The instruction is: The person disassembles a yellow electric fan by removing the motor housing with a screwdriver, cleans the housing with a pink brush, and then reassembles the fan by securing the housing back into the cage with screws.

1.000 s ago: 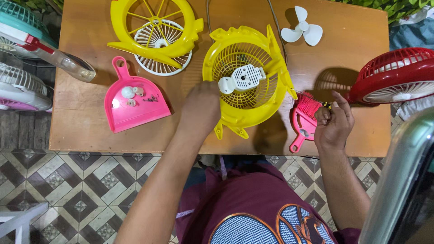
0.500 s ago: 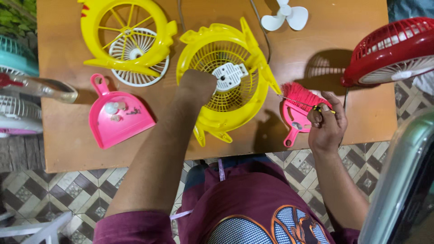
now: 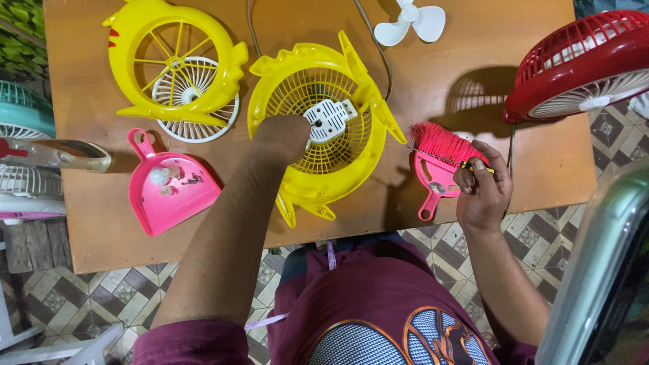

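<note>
At far left of centre, a pink dustpan (image 3: 169,189) holds small parts (too small to tell apart). Moving right, our left hand (image 3: 280,138) rests closed on the yellow fan housing (image 3: 318,122) at mid-frame, beside its white motor block (image 3: 329,116). Further right, our right hand (image 3: 481,192) pinches a thin screwdriver (image 3: 449,160) over a pink brush (image 3: 439,159). A red fan (image 3: 581,64) fills the upper right.

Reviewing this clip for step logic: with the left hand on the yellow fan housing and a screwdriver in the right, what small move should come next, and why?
Probably bring the thin yellow-handled screwdriver in the right hand over to the white motor block. The left hand already steadies the yellow plastic fan housing beside that block, while the tool's tip points over the pink brush, away from the housing.
</note>
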